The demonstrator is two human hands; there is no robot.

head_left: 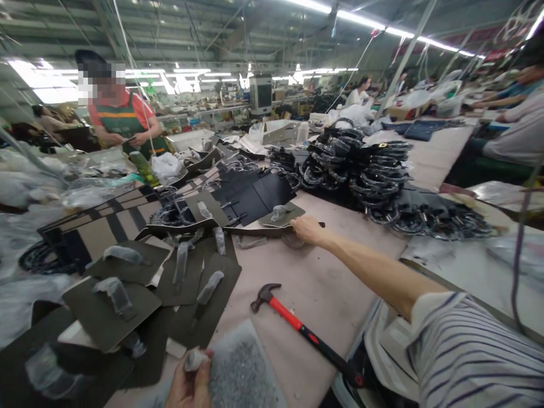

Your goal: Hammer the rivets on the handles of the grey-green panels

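Note:
My right hand [306, 229] reaches far across the table and grips the near edge of a dark flat panel [284, 216] that carries a plastic-wrapped fitting. My left hand [190, 385] is at the bottom edge, closed on a small white wrapped piece [194, 359], beside a grey foam-like pad [242, 368]. A hammer [304, 328] with a red and black handle lies on the table between my arms.
Several dark panels with wrapped fittings [127, 294] are spread at the left. Stacks of black looped handles [369, 170] fill the far middle and right. A person in a green apron [123, 122] stands across the table. Other people sit at the right edge.

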